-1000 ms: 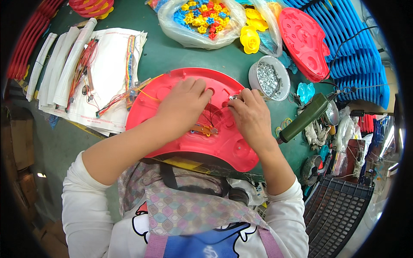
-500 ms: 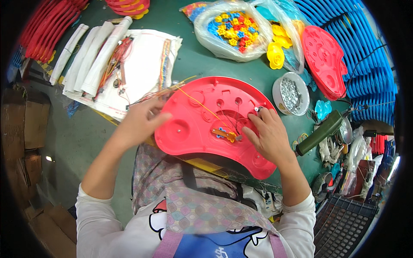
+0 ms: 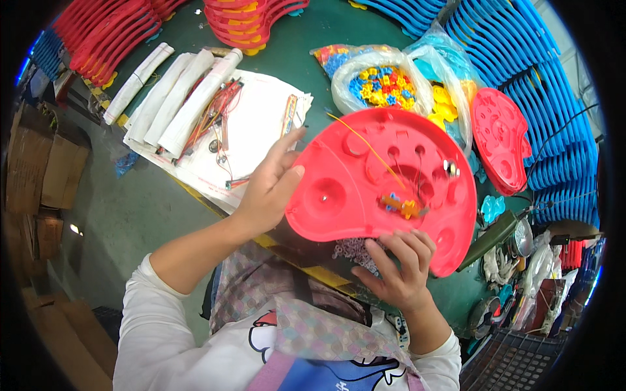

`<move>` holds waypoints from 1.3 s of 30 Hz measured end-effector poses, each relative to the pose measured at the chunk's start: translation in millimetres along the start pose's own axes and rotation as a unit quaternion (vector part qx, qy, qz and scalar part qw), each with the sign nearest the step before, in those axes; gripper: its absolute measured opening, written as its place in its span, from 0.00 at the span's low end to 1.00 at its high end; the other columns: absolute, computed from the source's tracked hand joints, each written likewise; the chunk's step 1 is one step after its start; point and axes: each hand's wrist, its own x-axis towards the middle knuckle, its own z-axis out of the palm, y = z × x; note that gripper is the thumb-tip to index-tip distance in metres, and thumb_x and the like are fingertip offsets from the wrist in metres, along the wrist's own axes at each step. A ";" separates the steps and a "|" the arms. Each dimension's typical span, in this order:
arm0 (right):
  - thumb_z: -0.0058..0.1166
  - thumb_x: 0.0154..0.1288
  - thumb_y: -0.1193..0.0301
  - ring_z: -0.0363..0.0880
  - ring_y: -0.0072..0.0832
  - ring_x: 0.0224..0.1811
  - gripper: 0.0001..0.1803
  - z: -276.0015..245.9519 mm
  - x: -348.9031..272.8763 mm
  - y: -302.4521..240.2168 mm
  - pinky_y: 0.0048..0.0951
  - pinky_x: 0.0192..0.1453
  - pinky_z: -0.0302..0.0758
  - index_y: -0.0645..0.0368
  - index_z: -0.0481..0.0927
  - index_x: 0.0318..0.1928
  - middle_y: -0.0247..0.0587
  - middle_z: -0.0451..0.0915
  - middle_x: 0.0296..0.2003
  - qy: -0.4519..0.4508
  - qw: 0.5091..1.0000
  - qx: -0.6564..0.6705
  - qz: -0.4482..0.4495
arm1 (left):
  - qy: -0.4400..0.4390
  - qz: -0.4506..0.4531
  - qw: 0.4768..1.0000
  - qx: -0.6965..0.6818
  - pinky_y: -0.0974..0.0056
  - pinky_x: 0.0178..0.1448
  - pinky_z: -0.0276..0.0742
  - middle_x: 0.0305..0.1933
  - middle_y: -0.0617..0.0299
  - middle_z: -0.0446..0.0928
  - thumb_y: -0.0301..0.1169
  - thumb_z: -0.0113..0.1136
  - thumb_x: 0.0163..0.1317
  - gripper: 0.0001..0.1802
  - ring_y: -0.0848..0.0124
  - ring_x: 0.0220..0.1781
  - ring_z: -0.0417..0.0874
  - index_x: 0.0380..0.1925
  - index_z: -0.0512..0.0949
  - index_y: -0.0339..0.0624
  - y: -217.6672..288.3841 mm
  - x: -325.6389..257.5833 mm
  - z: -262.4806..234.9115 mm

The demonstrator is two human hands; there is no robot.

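Note:
I hold a red kidney-shaped plastic shell (image 3: 339, 195) up off the green table, tilted toward me. Its inner side shows round recesses, thin yellow and dark wires, and a small orange part (image 3: 405, 207). My left hand (image 3: 270, 186) grips the shell's left edge. My right hand (image 3: 398, 267) supports its lower edge with fingers curled over the rim. Under the shell, near my right hand, lies a pile of small pale rings (image 3: 352, 249).
White paper sheets with wire bundles (image 3: 215, 117) lie at the left. Bags of small coloured plastic pieces (image 3: 381, 85) sit at the back. Another red shell (image 3: 499, 140) lies right. Stacked blue shells (image 3: 528, 52), stacked red shells (image 3: 104, 32), cardboard boxes (image 3: 39, 169) and a dark basket (image 3: 515, 365) surround the table.
The red shell was lying flat on the table under both hands; now it is lifted and tilted up. My left hand moved to its left edge, my right to its lower edge.

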 end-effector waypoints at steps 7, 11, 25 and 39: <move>0.72 0.53 0.68 0.80 0.36 0.50 0.21 3.9 9.5 11.0 0.46 0.58 0.77 0.52 0.87 0.50 0.37 0.80 0.50 0.035 0.997 0.069 0.028 | 0.237 0.283 0.928 0.059 0.62 0.67 0.74 0.67 0.47 0.73 0.42 0.55 0.75 0.38 0.66 0.62 0.79 0.75 0.57 0.29 67.0 136.9 -49.5; 0.72 0.52 0.72 0.80 0.34 0.47 0.23 16.7 12.4 19.5 0.46 0.59 0.77 0.53 0.85 0.51 0.37 0.81 0.48 -0.026 0.996 0.072 0.049 | 0.297 0.376 0.853 0.208 0.60 0.58 0.83 0.66 0.49 0.72 0.35 0.55 0.75 0.34 0.61 0.61 0.80 0.74 0.57 0.33 134.0 249.9 -128.1; 0.69 0.55 0.75 0.78 0.44 0.43 0.19 42.7 17.0 146.6 0.46 0.52 0.74 0.58 0.83 0.49 0.44 0.80 0.40 0.005 0.984 -0.013 0.175 | 0.337 0.181 0.892 0.239 0.71 0.43 0.80 0.43 0.63 0.81 0.40 0.65 0.73 0.23 0.77 0.41 0.81 0.60 0.76 0.39 159.0 272.9 -242.4; 0.74 0.52 0.66 0.77 0.49 0.58 0.43 90.0 29.9 234.5 0.44 0.63 0.77 0.56 0.69 0.69 0.49 0.75 0.59 -0.154 0.931 -0.056 0.326 | -0.224 0.313 0.825 0.415 0.56 0.59 0.80 0.59 0.52 0.75 0.22 0.67 0.59 0.28 0.55 0.56 0.82 0.61 0.74 0.44 -36.9 187.5 82.1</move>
